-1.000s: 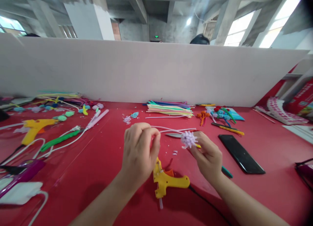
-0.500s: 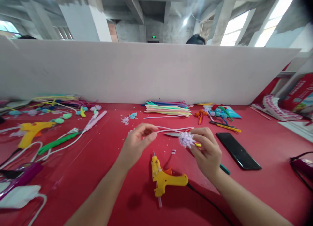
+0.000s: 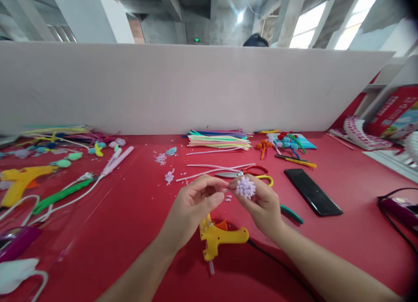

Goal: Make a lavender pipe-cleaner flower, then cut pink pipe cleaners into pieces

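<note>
Head view has my right fingers [image 3: 263, 192] closed on a tufted, fuzzy lilac ball [image 3: 245, 187], gripped behind, probably to spare its tufts. My left fingers [image 3: 204, 183] curl half-open beside it, nothing visible between; a yellow plastic glue gun [image 3: 225, 236] lies below both, seemingly handy.

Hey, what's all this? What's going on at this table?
A person is holding a lilac tufted ball in the right hand. The left hand is close beside it; whether it grips anything, I can't tell. A yellow glue gun lies on the red table below the hands. Scissors lie just beyond them, and a pipe cleaner bundle lies near the white partition.
</note>
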Action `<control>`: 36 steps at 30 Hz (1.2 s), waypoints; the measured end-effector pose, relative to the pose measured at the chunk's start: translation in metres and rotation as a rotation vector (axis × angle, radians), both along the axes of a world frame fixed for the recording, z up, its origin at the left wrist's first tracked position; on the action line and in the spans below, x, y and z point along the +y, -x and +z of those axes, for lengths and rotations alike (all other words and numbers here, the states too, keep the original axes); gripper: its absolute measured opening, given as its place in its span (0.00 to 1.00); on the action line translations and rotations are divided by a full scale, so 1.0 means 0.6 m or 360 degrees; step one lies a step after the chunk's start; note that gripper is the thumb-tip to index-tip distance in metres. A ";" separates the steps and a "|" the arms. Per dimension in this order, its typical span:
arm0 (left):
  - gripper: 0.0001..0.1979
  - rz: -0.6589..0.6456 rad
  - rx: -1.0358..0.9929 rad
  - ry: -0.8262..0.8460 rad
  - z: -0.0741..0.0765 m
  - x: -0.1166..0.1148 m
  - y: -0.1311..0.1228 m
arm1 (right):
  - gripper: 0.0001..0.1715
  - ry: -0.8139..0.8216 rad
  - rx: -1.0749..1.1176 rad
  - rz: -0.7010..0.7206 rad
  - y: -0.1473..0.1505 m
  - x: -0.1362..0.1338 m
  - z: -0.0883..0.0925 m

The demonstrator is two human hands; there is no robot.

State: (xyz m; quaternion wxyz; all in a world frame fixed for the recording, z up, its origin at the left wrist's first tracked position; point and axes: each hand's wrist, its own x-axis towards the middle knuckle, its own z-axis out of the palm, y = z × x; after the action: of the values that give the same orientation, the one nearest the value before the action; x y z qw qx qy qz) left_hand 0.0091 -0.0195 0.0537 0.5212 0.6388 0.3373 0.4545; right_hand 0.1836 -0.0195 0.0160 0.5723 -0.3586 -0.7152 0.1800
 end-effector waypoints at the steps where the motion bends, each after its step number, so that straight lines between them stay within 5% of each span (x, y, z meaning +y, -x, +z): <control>1: 0.08 0.0022 0.0000 -0.0038 -0.001 0.001 0.001 | 0.09 -0.0023 -0.0016 -0.0003 0.000 0.000 0.000; 11: 0.08 -0.0072 -0.0102 -0.0043 -0.001 -0.004 0.000 | 0.08 -0.0146 -0.0098 0.0061 0.002 0.001 0.008; 24: 0.10 -0.0040 -0.0140 0.0362 0.006 -0.001 -0.003 | 0.06 -0.0121 -0.0156 0.0036 0.003 0.001 0.009; 31: 0.14 0.0106 -0.0066 -0.0028 -0.001 0.007 0.000 | 0.05 0.0466 0.0155 0.0078 0.014 -0.021 0.020; 36: 0.16 0.0258 0.0087 -0.0507 -0.007 0.005 -0.005 | 0.08 0.1043 0.0636 0.0368 0.025 -0.035 0.028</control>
State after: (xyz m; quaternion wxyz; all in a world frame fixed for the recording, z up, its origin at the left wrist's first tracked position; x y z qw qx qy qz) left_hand 0.0121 -0.0167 0.0497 0.3656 0.6962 0.3254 0.5251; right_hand 0.1687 -0.0403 0.0326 0.5315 -0.3972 -0.5301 0.5280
